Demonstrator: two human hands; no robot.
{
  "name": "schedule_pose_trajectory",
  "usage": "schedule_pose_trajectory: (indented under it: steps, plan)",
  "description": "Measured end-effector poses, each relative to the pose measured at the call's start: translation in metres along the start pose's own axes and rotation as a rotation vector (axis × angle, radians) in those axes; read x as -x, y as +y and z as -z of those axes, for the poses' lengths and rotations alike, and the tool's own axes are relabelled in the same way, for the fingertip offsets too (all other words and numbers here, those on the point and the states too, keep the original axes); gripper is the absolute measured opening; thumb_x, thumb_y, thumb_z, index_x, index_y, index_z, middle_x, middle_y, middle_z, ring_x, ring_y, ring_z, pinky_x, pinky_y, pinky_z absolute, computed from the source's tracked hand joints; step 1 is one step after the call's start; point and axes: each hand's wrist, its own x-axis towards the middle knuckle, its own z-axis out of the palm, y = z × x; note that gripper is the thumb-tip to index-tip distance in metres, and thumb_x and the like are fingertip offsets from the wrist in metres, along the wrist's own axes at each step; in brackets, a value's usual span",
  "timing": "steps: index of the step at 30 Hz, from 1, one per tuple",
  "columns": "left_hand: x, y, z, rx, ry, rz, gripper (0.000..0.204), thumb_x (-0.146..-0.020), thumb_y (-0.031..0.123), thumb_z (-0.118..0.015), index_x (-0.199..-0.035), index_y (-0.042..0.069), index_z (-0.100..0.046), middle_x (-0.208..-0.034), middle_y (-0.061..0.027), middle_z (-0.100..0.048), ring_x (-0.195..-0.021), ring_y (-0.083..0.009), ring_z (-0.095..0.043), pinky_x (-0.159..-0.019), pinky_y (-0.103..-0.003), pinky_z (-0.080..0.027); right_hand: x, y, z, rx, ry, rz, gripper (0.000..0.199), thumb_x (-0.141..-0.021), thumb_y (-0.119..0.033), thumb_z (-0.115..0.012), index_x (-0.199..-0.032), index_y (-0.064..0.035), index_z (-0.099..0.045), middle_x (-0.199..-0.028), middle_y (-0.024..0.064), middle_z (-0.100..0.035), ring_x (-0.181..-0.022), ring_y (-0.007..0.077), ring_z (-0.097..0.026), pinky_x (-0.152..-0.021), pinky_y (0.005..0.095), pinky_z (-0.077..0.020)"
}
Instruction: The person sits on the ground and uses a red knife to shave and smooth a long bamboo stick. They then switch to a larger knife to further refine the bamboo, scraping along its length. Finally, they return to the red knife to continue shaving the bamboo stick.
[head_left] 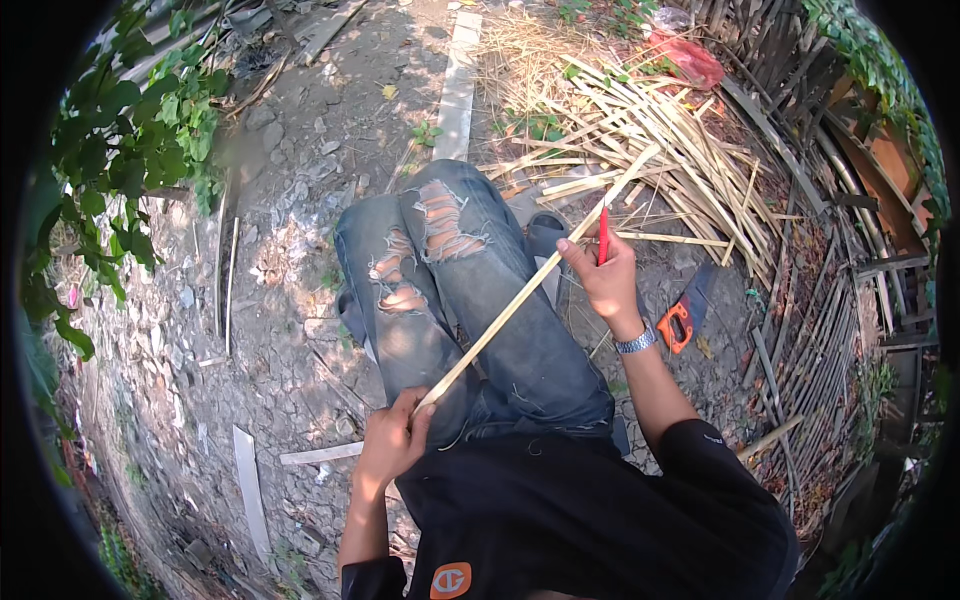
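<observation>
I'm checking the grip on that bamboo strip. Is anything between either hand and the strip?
Nothing visible. The left hand grips the near end of the bamboo strip directly. The right hand holds it farther up, together with a red-handled tool pressed against the strip. The strip lies across the jeans-clad legs.

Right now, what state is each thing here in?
bamboo strip: held at both ends, slanting across the lap
left hand: gripping the strip's near end
right hand: holding a red-handled tool against the strip
hand saw: lying on the ground
bamboo strips pile: loose, heaped
</observation>
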Motion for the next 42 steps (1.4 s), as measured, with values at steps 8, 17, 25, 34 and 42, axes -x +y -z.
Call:
schedule_pose_trajectory:
  steps: [8, 17, 25, 34, 42]
  plan:
    - [-0.02, 0.028, -0.007, 0.361, 0.007, -0.001, 0.027, -0.103, 0.013, -0.055, -0.127, 0.003, -0.062, -0.061, -0.0131, -0.06, -0.051, -0.0258, -0.062, -0.051, -0.037, -0.046, 0.037, -0.023, -0.013, 0.315, -0.151, 0.033, 0.039, -0.082, -0.033, -0.085, -0.095, -0.0017, -0.067, -0.059, 0.003, -0.047, -0.053, 0.0132, -0.045, -0.052, 0.0314, -0.0404]
    - [-0.026, 0.019, -0.009, 0.512, -0.151, 0.134, 0.035, -0.106, 0.017, -0.049, -0.137, 0.002, -0.058, -0.062, -0.0047, -0.051, -0.057, -0.0126, -0.052, -0.057, -0.031, -0.045, 0.055, -0.02, -0.011, 0.458, -0.169, 0.398, 0.035, -0.092, -0.036, -0.072, -0.09, -0.0016, -0.064, -0.056, 0.0148, -0.054, -0.051, 0.0329, -0.058, -0.05, 0.0401, -0.0458]
    - [-0.04, 0.03, -0.014, 0.645, -0.229, 0.185, 0.037, -0.109, 0.02, -0.044, -0.139, 0.001, -0.056, -0.063, 0.0034, -0.041, -0.056, -0.0055, -0.041, -0.053, -0.026, -0.039, 0.074, -0.037, 0.006, 0.819, -0.504, 0.275, 0.045, -0.095, -0.045, -0.063, -0.088, -0.0006, -0.069, -0.056, 0.02, -0.06, -0.054, 0.0394, -0.064, -0.053, 0.0454, -0.0509]
    - [-0.06, 0.05, -0.024, 0.682, -0.217, 0.156, 0.041, -0.11, 0.024, -0.038, -0.135, -0.003, -0.057, -0.054, 0.0046, -0.04, -0.047, -0.0046, -0.039, -0.048, -0.024, -0.035, 0.043, -0.026, 0.016, 0.821, -0.404, 0.355, 0.052, -0.094, -0.05, -0.063, -0.081, -0.0005, -0.069, -0.053, 0.0192, -0.059, -0.052, 0.038, -0.064, -0.053, 0.045, -0.0531]
    - [-0.068, 0.065, -0.028, 0.607, -0.137, 0.148, 0.038, -0.109, 0.023, -0.041, -0.131, -0.001, -0.06, -0.057, 0.0026, -0.043, -0.051, -0.0056, -0.043, -0.051, -0.026, -0.037, 0.038, -0.03, 0.012, 0.893, -0.466, 0.433, 0.052, -0.093, -0.053, -0.063, -0.077, -0.0035, -0.069, -0.052, 0.0159, -0.06, -0.051, 0.0357, -0.064, -0.05, 0.0446, -0.0521]
